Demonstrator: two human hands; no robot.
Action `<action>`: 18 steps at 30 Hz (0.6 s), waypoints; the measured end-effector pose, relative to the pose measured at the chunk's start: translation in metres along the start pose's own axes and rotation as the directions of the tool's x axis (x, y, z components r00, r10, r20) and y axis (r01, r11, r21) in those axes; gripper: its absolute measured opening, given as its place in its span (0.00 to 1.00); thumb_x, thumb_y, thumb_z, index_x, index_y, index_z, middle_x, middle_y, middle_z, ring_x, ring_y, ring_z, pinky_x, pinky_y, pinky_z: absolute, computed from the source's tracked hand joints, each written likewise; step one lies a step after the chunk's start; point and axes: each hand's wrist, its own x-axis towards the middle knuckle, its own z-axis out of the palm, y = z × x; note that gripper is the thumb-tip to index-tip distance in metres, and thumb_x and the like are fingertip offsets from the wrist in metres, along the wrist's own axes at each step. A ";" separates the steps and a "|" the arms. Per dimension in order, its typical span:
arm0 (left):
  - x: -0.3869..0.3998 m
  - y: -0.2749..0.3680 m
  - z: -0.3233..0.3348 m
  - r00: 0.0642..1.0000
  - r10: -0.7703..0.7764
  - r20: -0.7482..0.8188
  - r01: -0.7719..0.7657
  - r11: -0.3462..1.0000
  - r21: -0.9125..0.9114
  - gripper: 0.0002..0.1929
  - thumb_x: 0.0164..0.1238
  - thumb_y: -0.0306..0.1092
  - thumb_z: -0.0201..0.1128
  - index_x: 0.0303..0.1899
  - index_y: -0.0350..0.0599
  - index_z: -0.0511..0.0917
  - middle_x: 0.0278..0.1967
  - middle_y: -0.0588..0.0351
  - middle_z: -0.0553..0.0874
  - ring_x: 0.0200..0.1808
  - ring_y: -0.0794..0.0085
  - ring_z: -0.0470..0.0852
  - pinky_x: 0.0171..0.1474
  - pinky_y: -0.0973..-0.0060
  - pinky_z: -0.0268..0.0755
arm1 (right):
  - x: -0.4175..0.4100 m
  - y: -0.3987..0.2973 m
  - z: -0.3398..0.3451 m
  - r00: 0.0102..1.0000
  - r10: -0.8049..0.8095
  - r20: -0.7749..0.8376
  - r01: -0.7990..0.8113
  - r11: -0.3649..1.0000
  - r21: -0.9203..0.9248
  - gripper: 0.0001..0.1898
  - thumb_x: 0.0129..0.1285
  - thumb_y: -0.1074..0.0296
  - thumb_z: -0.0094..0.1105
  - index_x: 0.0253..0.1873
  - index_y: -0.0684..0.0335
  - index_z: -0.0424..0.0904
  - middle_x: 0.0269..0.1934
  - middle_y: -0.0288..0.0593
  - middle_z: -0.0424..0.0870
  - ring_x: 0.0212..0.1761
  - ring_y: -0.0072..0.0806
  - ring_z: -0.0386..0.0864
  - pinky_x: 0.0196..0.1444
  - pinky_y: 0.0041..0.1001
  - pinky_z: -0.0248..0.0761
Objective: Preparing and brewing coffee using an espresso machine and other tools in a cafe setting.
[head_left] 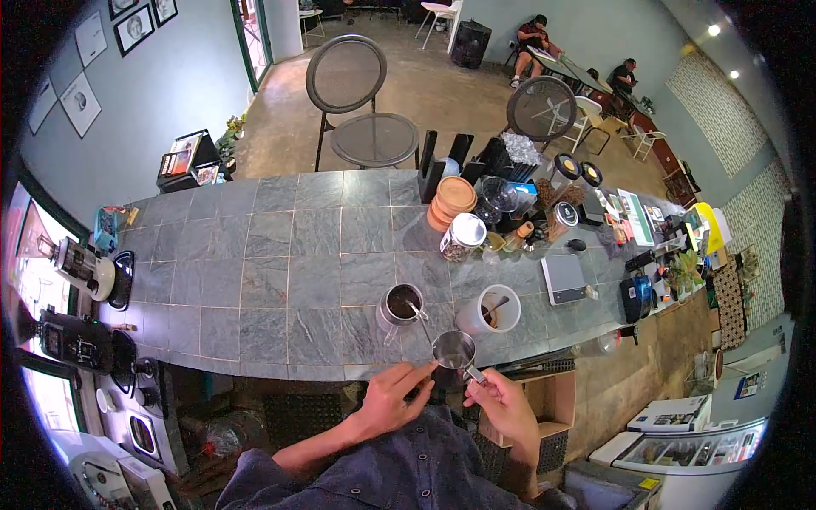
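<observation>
A small stainless-steel pitcher is held at the counter's front edge. My right hand grips its handle. At the pitcher's left side, the fingertips of my left hand are at or very near the wall, fingers apart; contact cannot be made out. Just beyond, a metal cup stands on the counter with dark contents and a metal spoon leaning out over its rim. To the right, a translucent plastic container has brown residue inside and a dark-looking spoon resting in it.
The grey tiled counter spans the view. Right of centre are a lidded jar, stacked terracotta-coloured saucers and a digital scale. Coffee grinders stand at far left. Below the counter is a cardboard box. Seated people are far off.
</observation>
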 end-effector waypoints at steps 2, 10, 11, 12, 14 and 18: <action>-0.002 -0.001 -0.002 1.000 0.013 -0.005 -0.013 1.000 -0.002 0.21 0.64 0.24 0.74 0.59 0.39 0.86 0.32 0.52 0.84 0.30 0.60 0.83 0.33 0.64 0.76 | -0.002 0.004 -0.001 1.000 0.016 0.026 -0.016 1.000 -0.011 0.12 0.81 0.64 0.62 0.56 0.68 0.79 0.42 0.39 0.87 0.42 0.22 0.88 0.45 0.25 0.80; -0.004 0.002 0.002 0.999 0.031 0.023 -0.029 0.996 -0.082 0.17 0.63 0.22 0.75 0.54 0.40 0.88 0.29 0.50 0.85 0.29 0.58 0.83 0.33 0.64 0.76 | -0.019 0.008 -0.005 0.998 0.052 0.047 -0.052 0.999 0.003 0.12 0.83 0.67 0.57 0.57 0.71 0.79 0.42 0.42 0.86 0.42 0.26 0.88 0.47 0.27 0.80; -0.003 0.003 0.003 0.999 0.040 0.023 -0.038 0.996 -0.081 0.17 0.63 0.22 0.75 0.54 0.40 0.88 0.29 0.50 0.85 0.29 0.58 0.83 0.33 0.63 0.76 | -0.021 0.010 -0.006 0.998 0.051 0.040 -0.052 0.999 0.015 0.11 0.83 0.66 0.57 0.56 0.71 0.79 0.42 0.42 0.86 0.43 0.26 0.88 0.47 0.27 0.80; -0.002 0.004 0.004 0.999 0.046 0.023 -0.044 0.996 -0.078 0.17 0.63 0.22 0.75 0.55 0.40 0.87 0.30 0.50 0.85 0.29 0.58 0.83 0.33 0.63 0.75 | -0.021 0.009 -0.006 0.998 0.052 0.039 -0.053 0.999 0.014 0.11 0.83 0.66 0.57 0.56 0.71 0.79 0.42 0.42 0.86 0.43 0.26 0.88 0.47 0.27 0.80; -0.003 0.002 0.006 0.999 0.029 0.046 -0.026 0.997 -0.072 0.18 0.64 0.22 0.75 0.55 0.40 0.87 0.30 0.50 0.85 0.29 0.58 0.83 0.33 0.63 0.75 | -0.022 0.003 -0.007 0.997 0.079 0.003 -0.078 0.996 -0.032 0.10 0.83 0.66 0.58 0.55 0.68 0.80 0.40 0.36 0.85 0.42 0.21 0.87 0.47 0.24 0.79; 0.000 0.002 0.008 0.996 0.019 0.085 -0.016 0.999 -0.043 0.20 0.64 0.23 0.74 0.58 0.41 0.86 0.30 0.51 0.84 0.30 0.58 0.83 0.34 0.62 0.76 | -0.019 -0.002 -0.005 0.998 0.061 -0.021 -0.061 0.998 0.004 0.09 0.83 0.67 0.58 0.55 0.68 0.80 0.40 0.36 0.85 0.41 0.21 0.86 0.46 0.23 0.79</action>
